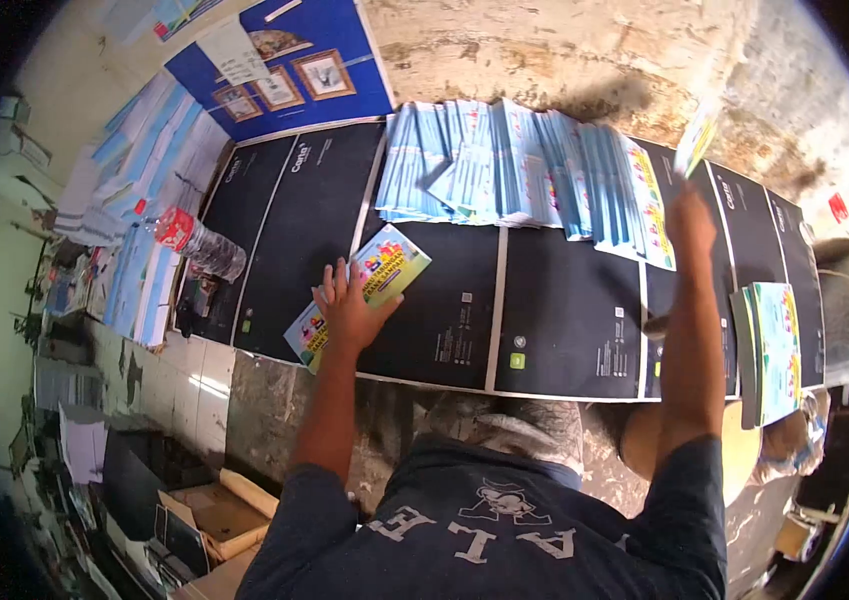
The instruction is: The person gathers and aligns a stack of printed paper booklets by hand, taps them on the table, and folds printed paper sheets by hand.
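Observation:
My left hand (352, 305) lies with its fingers spread on colourful printed booklets (394, 262) at the left of the black table. On the right, my right hand (689, 215) is raised and closed round a booklet (696, 140), which is tilted up and blurred. Between the hands, along the back of the table, leans a long row of light blue booklets (524, 165), with a printed cover showing at its right end. Near the right front edge sits a stack of booklets (772, 350).
A plastic bottle (199, 243) lies beside paper piles (149, 150) at the left end of the black table (434, 330). A blue board (294, 70) stands at the back left against the wall. An open cardboard box (219, 515) is at the lower left.

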`<state>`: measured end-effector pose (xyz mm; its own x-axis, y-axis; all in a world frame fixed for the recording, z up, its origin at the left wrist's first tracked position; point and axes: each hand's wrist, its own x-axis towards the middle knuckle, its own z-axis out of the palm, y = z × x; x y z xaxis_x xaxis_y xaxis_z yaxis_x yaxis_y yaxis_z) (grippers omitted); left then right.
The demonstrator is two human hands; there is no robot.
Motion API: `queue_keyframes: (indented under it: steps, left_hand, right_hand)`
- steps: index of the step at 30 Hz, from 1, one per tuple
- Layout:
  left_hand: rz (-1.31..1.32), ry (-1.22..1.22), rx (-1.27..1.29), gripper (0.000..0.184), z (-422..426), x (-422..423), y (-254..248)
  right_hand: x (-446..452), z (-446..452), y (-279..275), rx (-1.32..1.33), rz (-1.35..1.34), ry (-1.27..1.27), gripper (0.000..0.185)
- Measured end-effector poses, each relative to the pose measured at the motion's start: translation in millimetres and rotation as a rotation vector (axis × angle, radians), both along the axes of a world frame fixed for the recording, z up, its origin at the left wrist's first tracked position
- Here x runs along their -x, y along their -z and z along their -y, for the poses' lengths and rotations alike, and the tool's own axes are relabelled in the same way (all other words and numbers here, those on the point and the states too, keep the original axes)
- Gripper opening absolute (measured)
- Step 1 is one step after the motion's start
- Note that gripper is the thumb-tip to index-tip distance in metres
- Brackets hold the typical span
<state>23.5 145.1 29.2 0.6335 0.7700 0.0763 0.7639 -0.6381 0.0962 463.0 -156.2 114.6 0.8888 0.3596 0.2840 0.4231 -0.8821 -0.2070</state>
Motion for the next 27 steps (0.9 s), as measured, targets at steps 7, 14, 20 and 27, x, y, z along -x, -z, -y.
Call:
queue_keyframes:
  steps: [7, 14, 20, 27]
  left_hand:
    - [-0.012, 0.198, 0.184, 0.068, -12, 47, 50]
    - [0.041, 0.295, 0.125, 0.079, 24, 57, 32]
    - [-0.167, 0.623, -0.034, 0.095, 81, 91, 56]
    - [0.343, 0.583, 0.146, 0.037, 101, 86, 14]
  right_hand:
    - [6, -73, 91, -0.180, -0.342, -0.079, 0.077]
    - [159, -52, -85, -0.499, -0.242, -0.649, 0.034]
    - [300, 1, -186, -0.506, 0.104, -1.203, 0.025]
    - [292, 16, -188, -0.396, 0.109, -1.226, 0.039]
